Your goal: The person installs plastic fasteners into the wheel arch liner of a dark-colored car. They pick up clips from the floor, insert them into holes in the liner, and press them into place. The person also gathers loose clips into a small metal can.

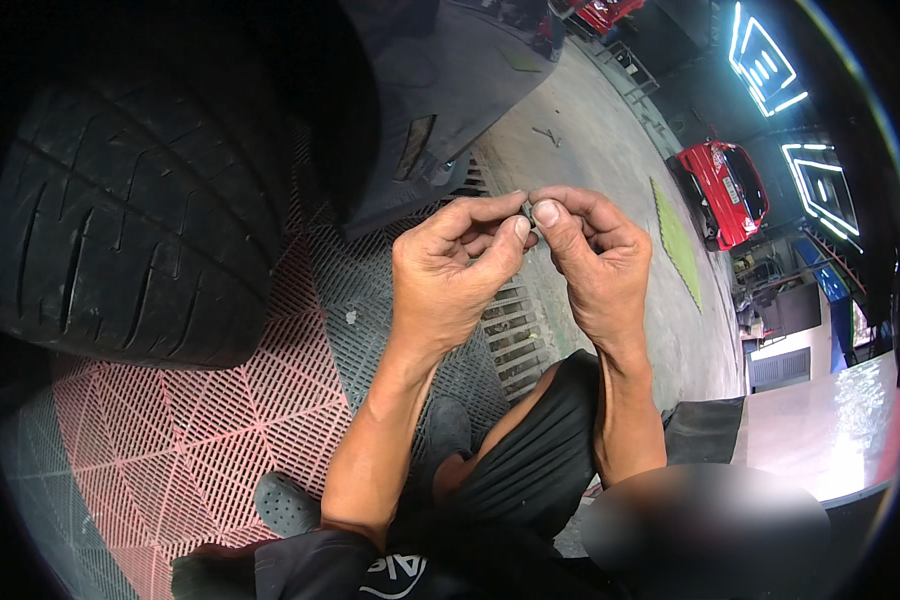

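Note:
My left hand (452, 262) and my right hand (597, 262) meet in front of me, each closed in a pinch of thumb and forefinger. Between the touching fingertips sits a small dark grey piece (528, 211). Mostly covered by the fingers, it is too small to name. To the left of my hands stands a large black tyre (130, 230) with a grooved tread. Beyond it is the dark bodywork of a car (440, 90), apart from both hands.
Red and grey slotted floor tiles (210, 430) lie under the tyre, beside a drain grate (515, 335). A green mat (676, 245) lies on the concrete floor (610, 150). A red car (722, 195) stands farther off. At lower right is a shiny pale panel (820, 425).

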Motion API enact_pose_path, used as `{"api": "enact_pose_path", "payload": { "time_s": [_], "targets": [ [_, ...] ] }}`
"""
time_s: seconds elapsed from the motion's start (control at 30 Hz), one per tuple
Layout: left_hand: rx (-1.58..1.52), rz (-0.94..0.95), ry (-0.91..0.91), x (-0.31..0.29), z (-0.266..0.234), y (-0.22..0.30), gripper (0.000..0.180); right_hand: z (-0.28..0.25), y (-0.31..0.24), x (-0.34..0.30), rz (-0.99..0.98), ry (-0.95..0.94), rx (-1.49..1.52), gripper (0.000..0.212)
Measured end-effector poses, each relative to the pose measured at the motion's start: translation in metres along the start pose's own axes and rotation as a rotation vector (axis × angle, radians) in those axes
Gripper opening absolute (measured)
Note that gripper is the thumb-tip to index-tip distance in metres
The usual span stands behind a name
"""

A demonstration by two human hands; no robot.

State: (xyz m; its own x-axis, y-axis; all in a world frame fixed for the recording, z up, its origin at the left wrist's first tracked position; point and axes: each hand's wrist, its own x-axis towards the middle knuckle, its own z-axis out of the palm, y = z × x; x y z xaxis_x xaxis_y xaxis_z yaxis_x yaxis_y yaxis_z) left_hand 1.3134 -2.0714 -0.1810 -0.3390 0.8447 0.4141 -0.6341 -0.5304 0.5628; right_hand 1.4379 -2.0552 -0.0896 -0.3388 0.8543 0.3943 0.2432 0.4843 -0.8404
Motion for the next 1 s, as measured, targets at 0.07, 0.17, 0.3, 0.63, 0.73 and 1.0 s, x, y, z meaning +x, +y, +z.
{"api": "enact_pose_path", "payload": {
  "time_s": [0.07, 0.17, 0.3, 0.63, 0.73, 1.0],
  "targets": [
    [-0.003, -0.007, -0.016, 0.0, 0.001, 0.0, 0.024, -0.001, -0.001, -0.001, -0.017, 0.007, -0.02, 0.023],
    [-0.01, 0.0, -0.031, 0.0, 0.002, -0.002, 0.024, -0.003, 0.003, -0.001, -0.034, 0.012, 0.005, 0.022],
    [-0.055, -0.028, -0.015, 0.0, 0.006, -0.005, 0.023, -0.006, 0.005, -0.001, -0.034, 0.021, 0.012, 0.021],
    [-0.344, -0.212, -0.037, -0.004, 0.009, -0.008, 0.018, -0.011, -0.005, -0.011, -0.039, 0.052, -0.141, 0.019],
    [-0.31, -0.19, -0.055, -0.004, 0.007, -0.011, 0.018, -0.013, -0.002, -0.014, -0.033, 0.067, -0.176, 0.019],
    [0.046, 0.088, -0.056, -0.006, 0.011, 0.003, 0.021, -0.015, -0.002, -0.011, 0.052, 0.064, -0.132, 0.025]
  ]
}}
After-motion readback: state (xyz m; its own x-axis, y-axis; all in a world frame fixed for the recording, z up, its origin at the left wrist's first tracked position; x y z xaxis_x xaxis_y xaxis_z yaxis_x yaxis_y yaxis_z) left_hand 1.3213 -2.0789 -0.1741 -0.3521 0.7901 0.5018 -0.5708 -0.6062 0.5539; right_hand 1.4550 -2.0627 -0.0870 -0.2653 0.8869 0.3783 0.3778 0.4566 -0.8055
